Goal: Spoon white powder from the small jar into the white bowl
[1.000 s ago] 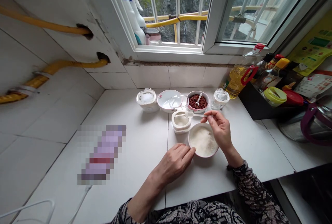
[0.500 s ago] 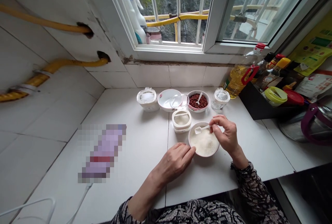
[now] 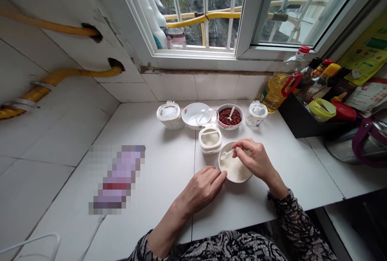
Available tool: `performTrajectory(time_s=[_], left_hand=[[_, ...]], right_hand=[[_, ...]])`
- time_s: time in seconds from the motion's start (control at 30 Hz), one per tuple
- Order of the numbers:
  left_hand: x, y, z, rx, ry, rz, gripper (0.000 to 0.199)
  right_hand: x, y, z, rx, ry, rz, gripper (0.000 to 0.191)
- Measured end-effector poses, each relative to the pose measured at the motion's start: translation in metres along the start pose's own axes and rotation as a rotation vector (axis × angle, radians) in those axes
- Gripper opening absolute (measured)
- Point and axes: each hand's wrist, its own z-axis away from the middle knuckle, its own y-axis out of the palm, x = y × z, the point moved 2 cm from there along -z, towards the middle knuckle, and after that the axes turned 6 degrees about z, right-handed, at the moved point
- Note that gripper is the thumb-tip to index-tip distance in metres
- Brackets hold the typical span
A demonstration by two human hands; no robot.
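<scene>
My right hand (image 3: pixel 253 159) pinches the handle of a small white spoon (image 3: pixel 225 155), whose scoop is over the left part of a bowl of white granules (image 3: pixel 236 169). My left hand (image 3: pixel 205 188) has its fingertips against the lower left rim of that bowl, closed around the edge. Just behind the bowl stands an open square jar (image 3: pixel 210 140) with pale contents and a clear lid tipped back. Farther back are a jar of white grains (image 3: pixel 169 115), a white bowl (image 3: pixel 193 115), a bowl of red beans (image 3: pixel 230 116) with a spoon in it, and a clear jar (image 3: pixel 256 113).
An oil bottle (image 3: pixel 276 87) and a black box (image 3: pixel 298 122) of condiments stand at the back right, near a metal pot (image 3: pixel 344 148) with a purple handle. A blurred purple object (image 3: pixel 119 176) with a cable lies at left.
My right hand has moved left with the spoon, bringing its scoop toward the bowl's left rim. My left hand stays at the bowl's edge. The view has shifted slightly.
</scene>
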Motion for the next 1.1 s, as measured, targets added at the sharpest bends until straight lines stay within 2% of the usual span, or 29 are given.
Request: performTrajectory(time_s=[0.17, 0.33, 0.5, 0.7, 0.87, 0.97, 1.1], left_hand=[[0.0, 0.001, 0.001, -0.002, 0.0, -0.004, 0.019], [0.0, 0.0, 0.001, 0.009, -0.011, -0.002, 0.02], [-0.001, -0.001, 0.0, -0.002, 0.006, -0.022, 0.021], [-0.001, -0.001, 0.0, 0.005, 0.008, -0.02, 0.018], [0.0, 0.0, 0.0, 0.006, 0.007, -0.021, 0.019], [0.0, 0.0, 0.0, 0.009, 0.001, -0.019, 0.019], [0.0, -0.001, 0.001, 0.011, 0.003, -0.006, 0.017]], right_hand=[[0.001, 0.003, -0.001, 0.096, -0.032, 0.076, 0.025], [0.001, 0.0, -0.002, 0.023, -0.115, 0.135, 0.023], [-0.001, 0.003, -0.001, 0.101, -0.219, 0.235, 0.022], [-0.011, -0.006, -0.002, 0.055, -0.202, 0.29, 0.021], [-0.013, 0.0, 0.0, 0.127, -0.225, 0.278, 0.022], [-0.013, 0.0, 0.001, 0.137, -0.171, 0.214, 0.022], [-0.017, -0.005, 0.001, 0.105, 0.004, 0.129, 0.021]])
